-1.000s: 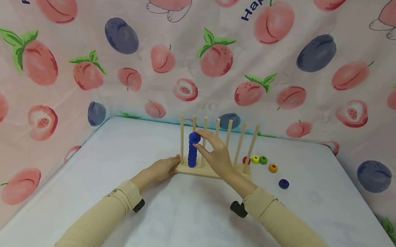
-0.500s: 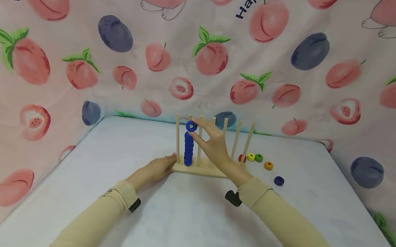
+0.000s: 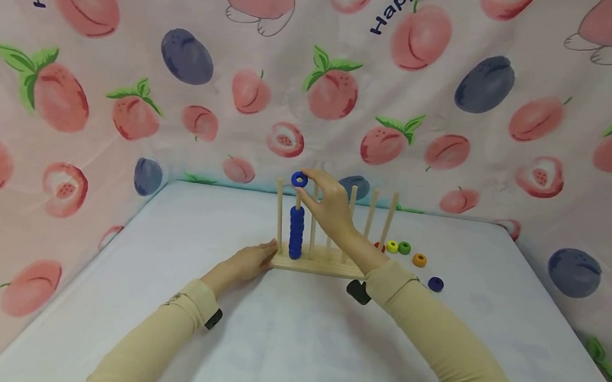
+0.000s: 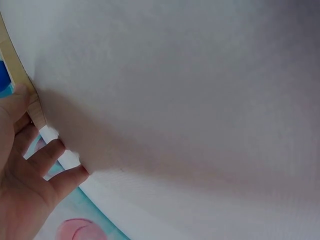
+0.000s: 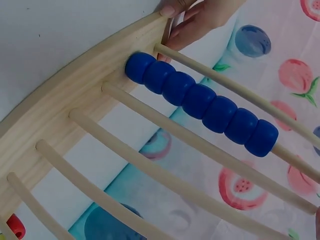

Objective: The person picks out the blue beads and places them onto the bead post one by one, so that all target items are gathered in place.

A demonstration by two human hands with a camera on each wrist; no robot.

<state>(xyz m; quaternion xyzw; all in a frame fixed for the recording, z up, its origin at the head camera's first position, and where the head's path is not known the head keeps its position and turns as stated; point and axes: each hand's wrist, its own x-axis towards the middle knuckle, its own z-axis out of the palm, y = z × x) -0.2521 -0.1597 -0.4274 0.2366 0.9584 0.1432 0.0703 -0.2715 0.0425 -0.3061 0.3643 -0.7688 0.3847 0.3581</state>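
In the head view a wooden peg rack (image 3: pixel 322 267) stands on the table with a row of upright pegs. A stack of blue beads (image 3: pixel 296 233) sits on its second peg from the left; the right wrist view shows the beads (image 5: pixel 200 101) close up. My right hand (image 3: pixel 335 208) pinches a single blue bead (image 3: pixel 299 179) between thumb and finger, near that peg's tip. The bead's hole faces the head camera. My left hand (image 3: pixel 250 260) holds the rack's left end, thumb on the base (image 4: pixel 21 75) and other fingers around the end.
Right of the rack lie loose beads: red (image 3: pixel 379 246), yellow (image 3: pixel 392 247), green (image 3: pixel 404 247), orange (image 3: pixel 419 260) and dark blue (image 3: pixel 435 284). A fruit-print cloth (image 3: pixel 291 95) hangs behind the white table (image 3: pixel 274 337). The other pegs (image 3: pixel 387 223) stand close beside the stack.
My right hand has raised the pinched blue bead from the top of the stack to the height of the peg's tip. My left hand has stayed at the rack's end.
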